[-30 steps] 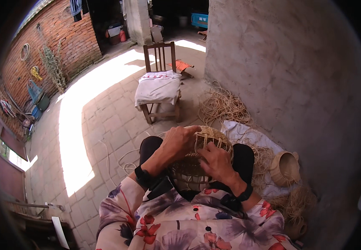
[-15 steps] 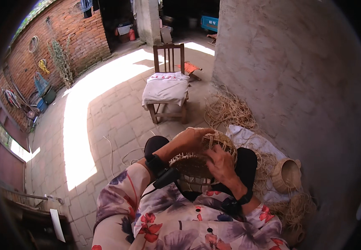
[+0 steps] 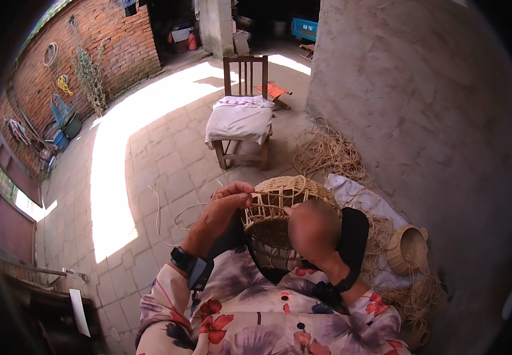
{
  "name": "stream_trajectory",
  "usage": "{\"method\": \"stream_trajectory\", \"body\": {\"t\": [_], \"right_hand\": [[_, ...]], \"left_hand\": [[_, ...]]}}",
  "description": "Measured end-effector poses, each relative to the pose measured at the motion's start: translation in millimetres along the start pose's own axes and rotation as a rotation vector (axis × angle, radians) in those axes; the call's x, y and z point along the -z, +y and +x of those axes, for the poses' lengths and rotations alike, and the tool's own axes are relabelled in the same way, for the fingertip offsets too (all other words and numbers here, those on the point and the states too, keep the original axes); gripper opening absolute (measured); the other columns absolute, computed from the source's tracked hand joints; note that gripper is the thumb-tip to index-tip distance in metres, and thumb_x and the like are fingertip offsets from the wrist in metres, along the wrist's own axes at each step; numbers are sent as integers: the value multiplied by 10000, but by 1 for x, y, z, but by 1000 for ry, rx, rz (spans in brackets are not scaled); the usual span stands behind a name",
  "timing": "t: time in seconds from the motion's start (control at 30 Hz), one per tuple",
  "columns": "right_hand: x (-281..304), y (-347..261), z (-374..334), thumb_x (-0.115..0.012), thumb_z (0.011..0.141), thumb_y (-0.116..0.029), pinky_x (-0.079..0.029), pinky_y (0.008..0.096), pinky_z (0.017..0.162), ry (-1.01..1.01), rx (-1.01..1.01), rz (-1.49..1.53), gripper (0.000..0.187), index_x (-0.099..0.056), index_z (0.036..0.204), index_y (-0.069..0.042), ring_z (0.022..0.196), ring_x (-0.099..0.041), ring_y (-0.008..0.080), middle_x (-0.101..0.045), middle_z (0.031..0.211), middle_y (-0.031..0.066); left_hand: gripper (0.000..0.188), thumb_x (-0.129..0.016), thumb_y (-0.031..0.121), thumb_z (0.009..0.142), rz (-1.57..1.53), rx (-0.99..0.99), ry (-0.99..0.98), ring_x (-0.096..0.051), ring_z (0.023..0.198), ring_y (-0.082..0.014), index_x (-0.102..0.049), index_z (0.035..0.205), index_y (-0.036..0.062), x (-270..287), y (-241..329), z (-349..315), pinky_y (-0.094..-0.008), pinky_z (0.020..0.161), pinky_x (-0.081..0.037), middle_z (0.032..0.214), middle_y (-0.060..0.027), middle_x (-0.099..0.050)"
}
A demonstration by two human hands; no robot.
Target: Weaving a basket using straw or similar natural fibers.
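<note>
At the near centre, a woven basket [image 3: 296, 187] is being held at its left edge by the left hand [image 3: 222, 206], its grip clamped on the weave; over the basket's right side, the blurred right hand [image 3: 315, 229] is being held, its grip impossible to tell.

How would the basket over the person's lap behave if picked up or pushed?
The basket is probably light for its size, being hollow with open gaps in its weave. It likely flexes a little rather than flopping, since its wall keeps a rounded shape. On its curved side, it might roll.
</note>
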State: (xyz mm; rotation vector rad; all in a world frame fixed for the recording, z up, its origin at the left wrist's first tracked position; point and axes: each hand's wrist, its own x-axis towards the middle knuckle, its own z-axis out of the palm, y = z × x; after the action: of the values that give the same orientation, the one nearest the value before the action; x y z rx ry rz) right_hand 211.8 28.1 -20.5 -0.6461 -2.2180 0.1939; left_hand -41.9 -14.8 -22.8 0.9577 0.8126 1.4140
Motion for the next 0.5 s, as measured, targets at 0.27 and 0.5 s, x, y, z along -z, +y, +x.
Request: {"method": "stream_trajectory", "body": {"t": [0.27, 0.5], "right_hand": [[-2, -2, 10, -650, 729, -47, -477, 381, 741, -196, 73, -59, 484, -612, 1211, -47, 890, -593, 268, -581, 942, 76], [4, 2, 28, -633, 778, -69, -506, 432, 736, -357, -21, 73, 360, -640, 1137, -49, 840, -628, 303, -584, 920, 106]], "left_hand": [[218, -605, 140, 959, 162, -36, 41, -617, 912, -112, -611, 1156, 47, -1, 11, 43, -256, 865, -491, 983, -39, -661], [268, -650, 88, 913, 276, -96, -35, -633, 831, -103, -617, 1177, 54, -4, -12, 82, -260, 769, -525, 958, -41, -679]]}}
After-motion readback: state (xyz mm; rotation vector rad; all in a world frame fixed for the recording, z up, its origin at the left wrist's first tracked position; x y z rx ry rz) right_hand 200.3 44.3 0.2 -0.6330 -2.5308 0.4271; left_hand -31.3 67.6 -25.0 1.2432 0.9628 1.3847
